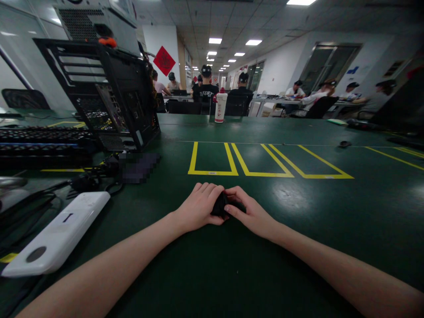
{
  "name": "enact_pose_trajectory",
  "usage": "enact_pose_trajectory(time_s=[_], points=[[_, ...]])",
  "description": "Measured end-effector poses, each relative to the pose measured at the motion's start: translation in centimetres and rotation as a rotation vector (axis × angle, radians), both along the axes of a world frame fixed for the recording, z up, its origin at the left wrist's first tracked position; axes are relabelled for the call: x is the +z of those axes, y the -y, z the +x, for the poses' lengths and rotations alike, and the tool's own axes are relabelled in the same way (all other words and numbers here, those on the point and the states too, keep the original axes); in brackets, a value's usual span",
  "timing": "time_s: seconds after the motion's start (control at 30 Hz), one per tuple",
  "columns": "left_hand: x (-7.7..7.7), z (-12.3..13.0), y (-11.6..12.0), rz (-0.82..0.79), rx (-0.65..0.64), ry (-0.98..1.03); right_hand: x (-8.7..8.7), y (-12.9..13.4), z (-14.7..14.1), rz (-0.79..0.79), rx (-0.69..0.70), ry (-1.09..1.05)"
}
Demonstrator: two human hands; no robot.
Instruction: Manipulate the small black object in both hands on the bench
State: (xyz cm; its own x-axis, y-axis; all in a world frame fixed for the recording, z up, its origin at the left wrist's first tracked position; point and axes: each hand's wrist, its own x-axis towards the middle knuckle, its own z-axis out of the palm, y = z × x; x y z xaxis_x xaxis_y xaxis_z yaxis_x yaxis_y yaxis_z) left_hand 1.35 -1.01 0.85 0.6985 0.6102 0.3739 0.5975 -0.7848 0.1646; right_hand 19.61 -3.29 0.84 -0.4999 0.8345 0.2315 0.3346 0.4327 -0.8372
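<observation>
On the dark green table (265, 274), the left hand (200, 205) and the right hand (247, 210) are near each other, and between them is one small black object (218, 206). The grip of the left hand is closed around this object, thumb below and fingers above. The grip of the right hand is partly bent, its fingertips at the right side of the object; I cannot tell how firmly they press. Beyond the hands, yellow tape outlines (269, 175) mark the table. A long white plastic device (71, 221) lies at the left.
</observation>
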Motion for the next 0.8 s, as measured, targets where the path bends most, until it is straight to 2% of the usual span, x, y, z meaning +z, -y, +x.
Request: enact_pose_trajectory(time_s=[0.17,0.43,0.6,0.8], points=[[-0.1,0.0,0.0,0.013,0.006,-0.012,-0.2,-0.2,0.5,0.073,0.022,0.035],[0.9,-0.2,0.3,-0.045,-0.021,-0.033,-0.1,-0.1,0.0,-0.016,-0.023,-0.041],[0.6,-0.2,0.2,-0.043,-0.027,-0.015,0.2,0.1,-0.1,-0.067,-0.014,-0.045],[0.2,-0.2,0.1,-0.013,-0.002,-0.004,0.0,-0.1,0.3,-0.013,0.018,-0.042]])
